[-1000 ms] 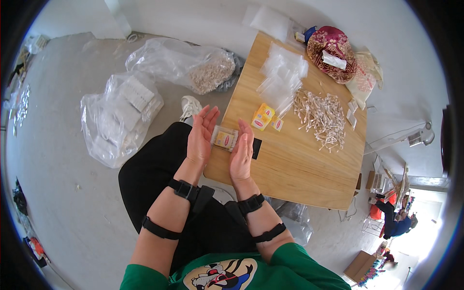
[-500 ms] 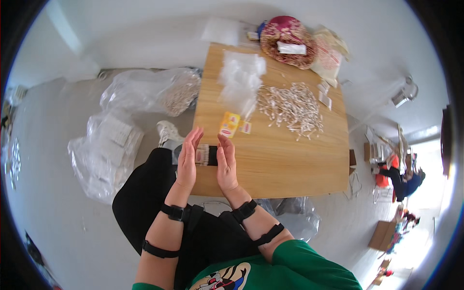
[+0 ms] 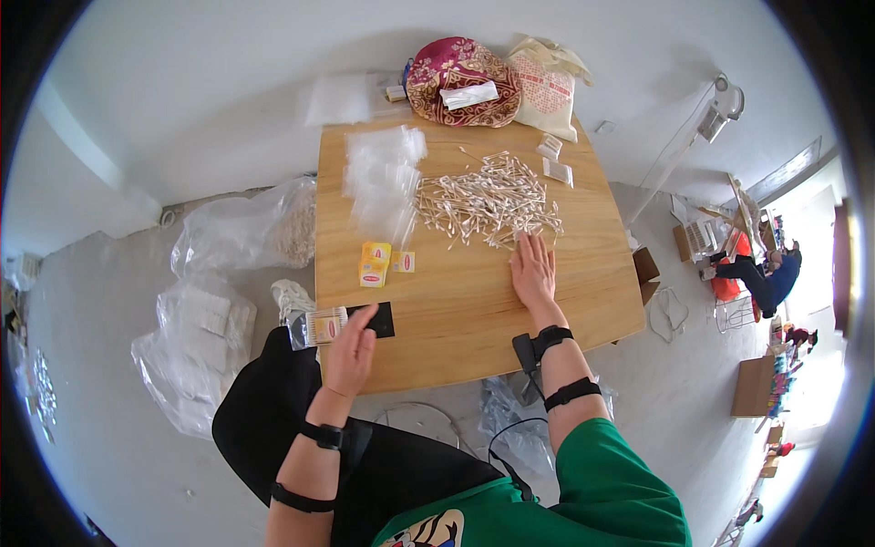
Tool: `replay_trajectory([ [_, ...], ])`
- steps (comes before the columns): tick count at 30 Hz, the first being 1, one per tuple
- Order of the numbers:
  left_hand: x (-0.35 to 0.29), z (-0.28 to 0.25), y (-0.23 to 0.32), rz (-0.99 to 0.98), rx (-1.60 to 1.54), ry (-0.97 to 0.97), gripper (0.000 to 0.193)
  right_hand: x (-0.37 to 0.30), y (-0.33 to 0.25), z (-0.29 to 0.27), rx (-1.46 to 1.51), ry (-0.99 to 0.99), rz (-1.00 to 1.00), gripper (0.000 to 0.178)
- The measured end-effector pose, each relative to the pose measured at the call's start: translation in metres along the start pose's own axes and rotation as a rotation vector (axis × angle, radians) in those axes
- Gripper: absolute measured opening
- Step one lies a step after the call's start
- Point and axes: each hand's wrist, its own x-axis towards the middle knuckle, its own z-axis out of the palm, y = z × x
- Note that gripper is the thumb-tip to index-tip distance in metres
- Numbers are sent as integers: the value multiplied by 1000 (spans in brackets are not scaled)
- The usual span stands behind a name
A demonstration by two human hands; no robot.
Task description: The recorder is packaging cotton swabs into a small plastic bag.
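My right hand (image 3: 533,269) lies palm down on the wooden table (image 3: 474,310). Its fingers are stretched out, and the tips touch the near edge of a loose pile of cotton swabs (image 3: 492,201). At the table's near left corner, my left hand (image 3: 349,354) is held on edge with the fingers extended. Beside it a clear bag of cotton swabs (image 3: 324,325) sticks out past the table edge, next to a flat black rectangular thing (image 3: 383,321). Whether the left hand touches either one I cannot tell. Yellow printed cards (image 3: 375,264) and a smaller card (image 3: 404,263) lie farther up.
Clear plastic bags (image 3: 383,178) are spread at the table's left. Two small packs (image 3: 558,171) sit at the far right. A maroon patterned cloth item (image 3: 465,77) and a cream bag (image 3: 545,91) stand at the back. Large clear sacks (image 3: 205,337) rest on the floor left.
My hands, raised and facing each other before, have moved apart. The right went right and down to the swab pile; the left lowered beside the bag. The view has shifted too.
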Motion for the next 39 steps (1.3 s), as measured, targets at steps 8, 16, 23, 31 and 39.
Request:
replay_trajectory([
  [8, 10, 66, 13, 143, 266, -69, 48, -57, -102, -7, 138, 101, -245, 49],
  [16, 17, 81, 12, 142, 477, 67, 52, -91, -119, -5, 541, 139, -204, 41],
  [23, 16, 82, 9, 207, 509, 83, 28, -63, -106, -5, 507, 159, -309, 32],
  [31, 13, 79, 9, 253, 406, 126, 15, -78, -101, -2, 507, 174, -306, 19],
  [39, 10, 80, 3, 227, 376, 114, 17, -92, -117, -20, 488, 163, -365, 25],
])
